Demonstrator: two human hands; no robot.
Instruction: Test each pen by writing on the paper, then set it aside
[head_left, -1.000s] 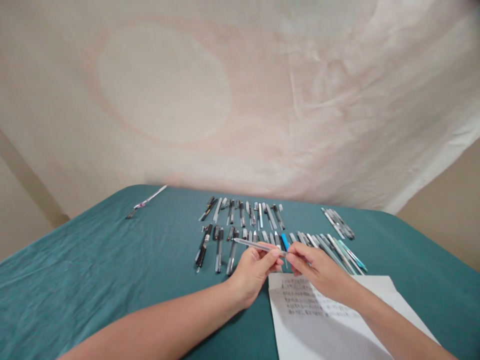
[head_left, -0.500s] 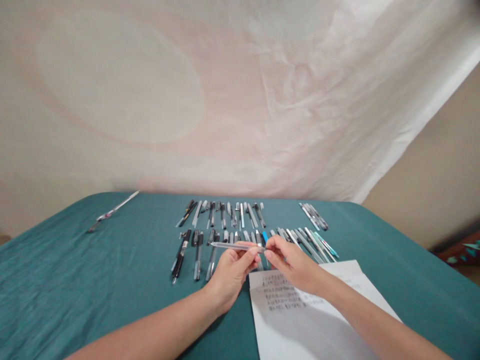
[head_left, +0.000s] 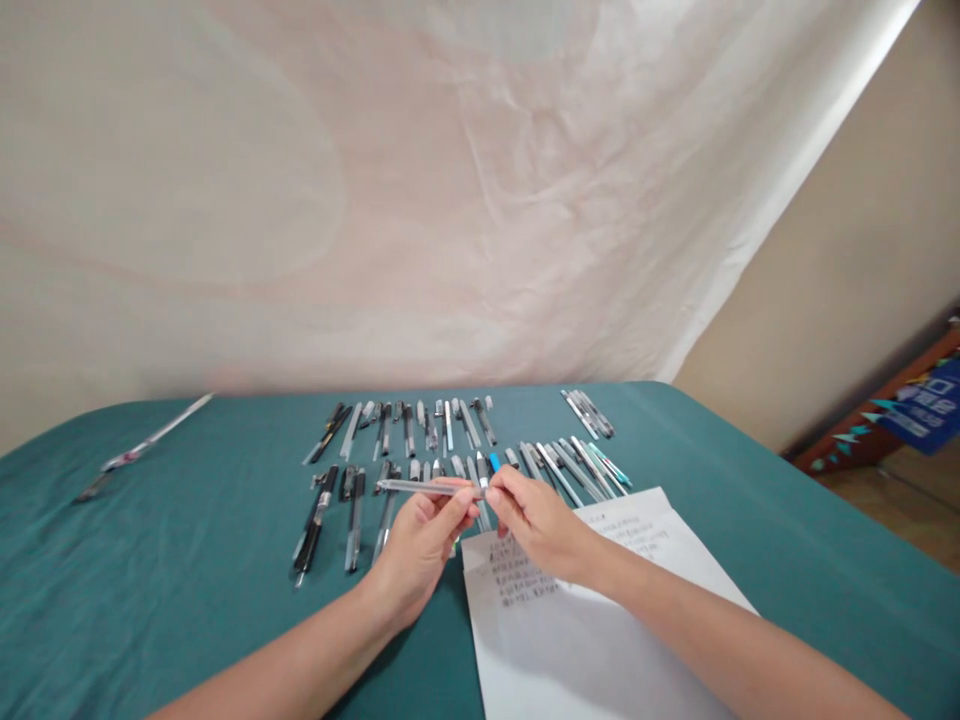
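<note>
One clear pen point(head_left: 412, 487) sits pinched in the left hand point(head_left: 421, 548) as the right hand point(head_left: 546, 526) grips its end, near written-on paper point(head_left: 547, 655).

Creased pale backdrop point(head_left: 405, 200), beige wall point(head_left: 840, 260)

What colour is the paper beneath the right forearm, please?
White paper with dark writing, clearest in the head view.

Grn tbl point(head_left: 187, 560) w/ pens point(head_left: 409, 430), paper point(head_left: 570, 650)
</note>
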